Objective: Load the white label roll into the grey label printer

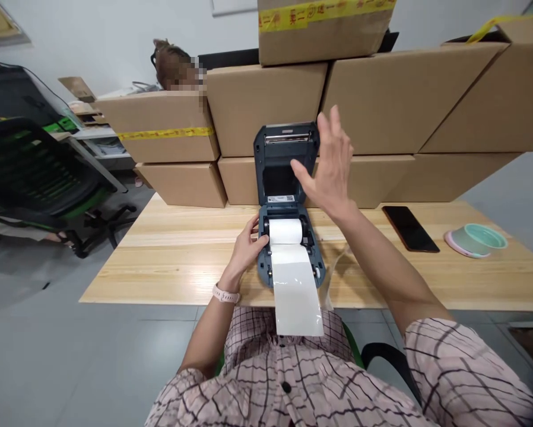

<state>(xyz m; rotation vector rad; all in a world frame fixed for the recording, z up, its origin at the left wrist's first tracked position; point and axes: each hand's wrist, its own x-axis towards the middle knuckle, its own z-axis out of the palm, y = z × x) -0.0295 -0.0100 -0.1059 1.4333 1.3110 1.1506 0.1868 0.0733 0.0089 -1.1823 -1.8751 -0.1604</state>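
Note:
A dark blue-grey label printer stands on the wooden table with its lid raised. Inside lies a white label roll, and its strip runs out over the printer's front and past the table edge. My left hand grips the printer's left side, thumb on the inner rim beside the roll. My right hand is raised at the lid's right edge with fingers spread and nothing held; whether it touches the lid I cannot tell.
Stacked cardboard boxes wall off the table's back. A black phone and a green round container sit at the right. A loose clear strip lies beside the printer. Behind the boxes shows a person's head; a chair stands left.

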